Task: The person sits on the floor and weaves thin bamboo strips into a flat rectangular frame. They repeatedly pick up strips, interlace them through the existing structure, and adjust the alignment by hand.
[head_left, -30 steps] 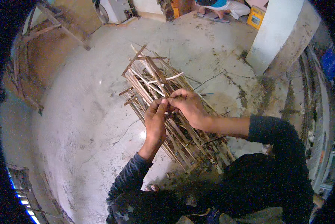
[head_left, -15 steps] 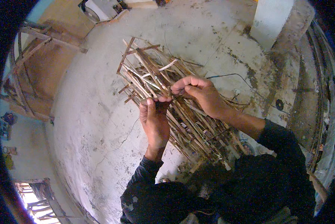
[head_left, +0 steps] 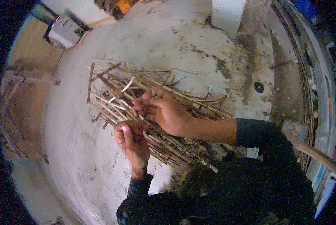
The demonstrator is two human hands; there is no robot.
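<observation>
A long bundle of thin sticks point(head_left: 164, 148) lies on the floor below my hands, running from upper left to lower right. Over its left side, my left hand point(head_left: 132, 140) is closed, thumb pressed against curled fingers; what it grips is too small to make out. My right hand point(head_left: 171, 114) hovers above the bundle, just right of and beyond the left. Its fingers are bent in toward the thumb, and anything between them is hidden. A pale peeled stick point(head_left: 128, 84) and short dark crosspieces point(head_left: 90, 82) show at the bundle's far end.
Stained concrete floor point(head_left: 81, 131) surrounds the bundle. A flat black ring point(head_left: 258, 87) lies to the right, near a white pillar point(head_left: 228, 15). A wooden handle point(head_left: 314, 155) juts in at right. At far left stand a white appliance point(head_left: 66, 33) and a brown panel point(head_left: 27, 112).
The view has turned, so the bundle and hands sit further left. My hands' fingertips, close together before, are now a little apart, the right hand further from the left.
</observation>
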